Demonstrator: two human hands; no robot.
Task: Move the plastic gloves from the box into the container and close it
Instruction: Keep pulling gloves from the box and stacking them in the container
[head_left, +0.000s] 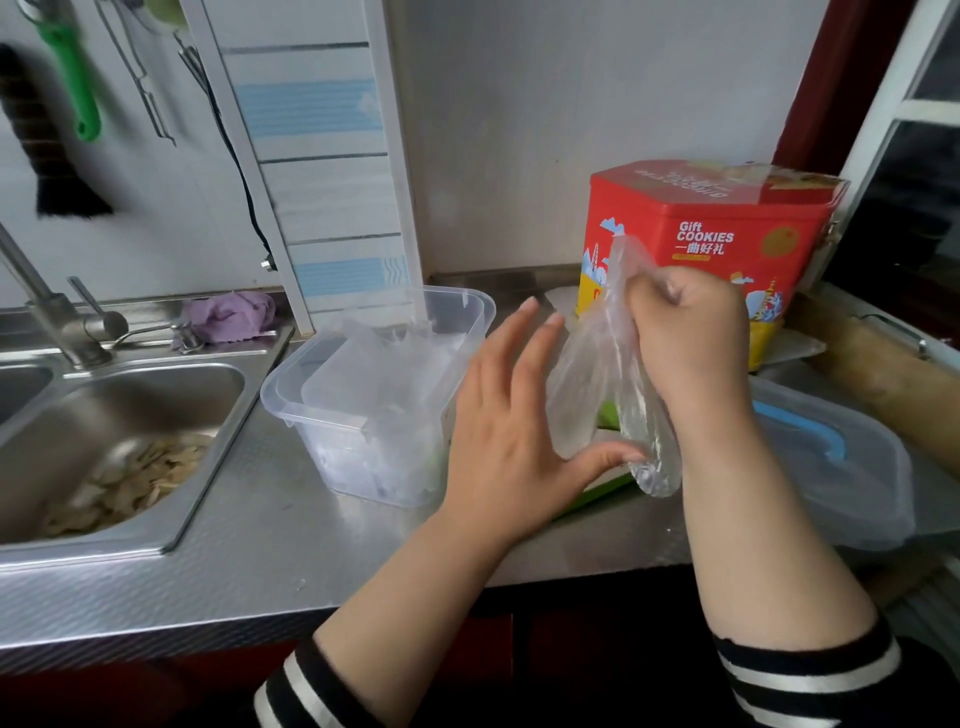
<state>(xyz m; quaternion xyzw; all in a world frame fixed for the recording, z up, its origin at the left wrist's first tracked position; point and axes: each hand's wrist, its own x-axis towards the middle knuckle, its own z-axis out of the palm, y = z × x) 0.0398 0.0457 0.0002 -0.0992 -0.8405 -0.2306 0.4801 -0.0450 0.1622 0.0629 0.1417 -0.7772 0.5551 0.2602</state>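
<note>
My right hand (691, 332) grips a bunch of clear plastic gloves (597, 384) and holds it up above the counter. My left hand (511, 415) is spread with straight fingers beside the bunch, its thumb touching the lower end. A green-edged box (602, 496) lies under both hands, mostly hidden. To the left stands an open clear plastic container (332, 415) with several clear gloves inside. Its clear lid with a blue clip (831, 457) lies on the counter at the right.
A red and yellow cookie tin (701, 228) stands behind my right hand. A steel sink (104, 431) with scraps in it and a tap (47, 312) fill the left. A purple cloth (228, 314) lies behind the sink. The counter's front edge (208, 613) runs below.
</note>
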